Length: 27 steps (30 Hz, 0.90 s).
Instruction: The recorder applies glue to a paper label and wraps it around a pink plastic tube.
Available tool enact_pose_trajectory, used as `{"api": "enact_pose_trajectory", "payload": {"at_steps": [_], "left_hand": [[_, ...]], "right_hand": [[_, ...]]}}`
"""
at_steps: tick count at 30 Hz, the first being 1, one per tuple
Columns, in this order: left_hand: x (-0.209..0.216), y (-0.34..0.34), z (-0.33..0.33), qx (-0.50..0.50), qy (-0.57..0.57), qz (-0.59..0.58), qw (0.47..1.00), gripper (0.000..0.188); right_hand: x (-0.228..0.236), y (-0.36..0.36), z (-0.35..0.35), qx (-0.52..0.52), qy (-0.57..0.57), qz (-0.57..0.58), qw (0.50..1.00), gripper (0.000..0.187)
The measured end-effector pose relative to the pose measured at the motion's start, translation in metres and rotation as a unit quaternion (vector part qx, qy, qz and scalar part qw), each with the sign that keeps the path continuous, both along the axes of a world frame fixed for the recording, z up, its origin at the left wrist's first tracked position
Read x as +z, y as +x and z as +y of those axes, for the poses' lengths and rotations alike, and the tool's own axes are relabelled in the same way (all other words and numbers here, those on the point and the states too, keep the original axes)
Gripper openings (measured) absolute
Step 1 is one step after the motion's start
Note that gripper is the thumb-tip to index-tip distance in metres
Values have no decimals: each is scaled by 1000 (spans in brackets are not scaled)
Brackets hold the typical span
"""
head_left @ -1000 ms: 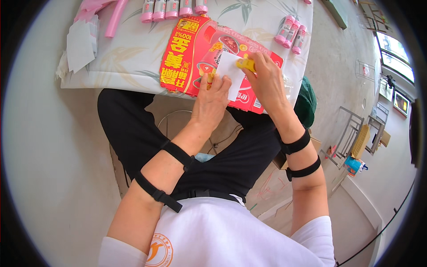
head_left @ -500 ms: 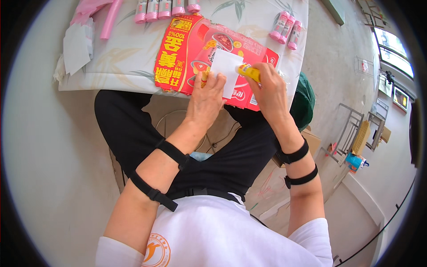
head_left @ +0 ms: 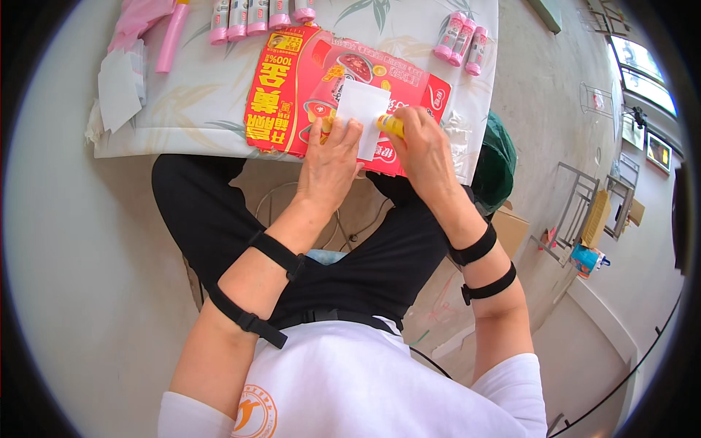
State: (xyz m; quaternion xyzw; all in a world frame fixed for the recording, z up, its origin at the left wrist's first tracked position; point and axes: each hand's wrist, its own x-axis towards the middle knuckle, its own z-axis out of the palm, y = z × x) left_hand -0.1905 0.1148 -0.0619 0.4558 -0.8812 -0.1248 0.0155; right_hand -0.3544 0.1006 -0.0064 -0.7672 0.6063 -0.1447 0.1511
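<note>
A white slip of paper (head_left: 363,109) lies on a flattened red and yellow printed cardboard piece (head_left: 292,95) at the table's near edge. My left hand (head_left: 330,157) presses on the paper's left side, its fingers stretched out and somewhat apart. Between those fingers shows a small yellow patch; I cannot tell whether it is an object or the cardboard's print. In my right hand (head_left: 427,150) is a yellow glue stick (head_left: 391,125), tilted, with its tip at the paper's right edge.
Several pink rolls with labels (head_left: 257,18) line the far side, and more pink rolls (head_left: 458,42) lie at the far right. White slips (head_left: 120,87) and a pink tube (head_left: 172,40) are at the left. A green bag (head_left: 496,164) hangs beside the table's right edge.
The glue stick in my right hand has moved slightly left and toward me along the paper's right edge. My left hand stays pressed on the paper. The whole view has shifted a little.
</note>
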Motion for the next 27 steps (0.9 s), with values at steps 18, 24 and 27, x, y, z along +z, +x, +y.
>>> {"api": "enact_pose_trajectory", "payload": {"at_steps": [18,24,27], "left_hand": [[-9,4,-7,-5,-31,71,997,43],[-5,-1,-6,-6,-12,66,998,46],[-7,2,-6,-9,-25,52,998,47]], "right_hand": [[10,-2,8,-43,6,-27,999,26],[1,-2,6,1,23,0,1000,23],[3,4,28,2,56,-3,998,22]]}}
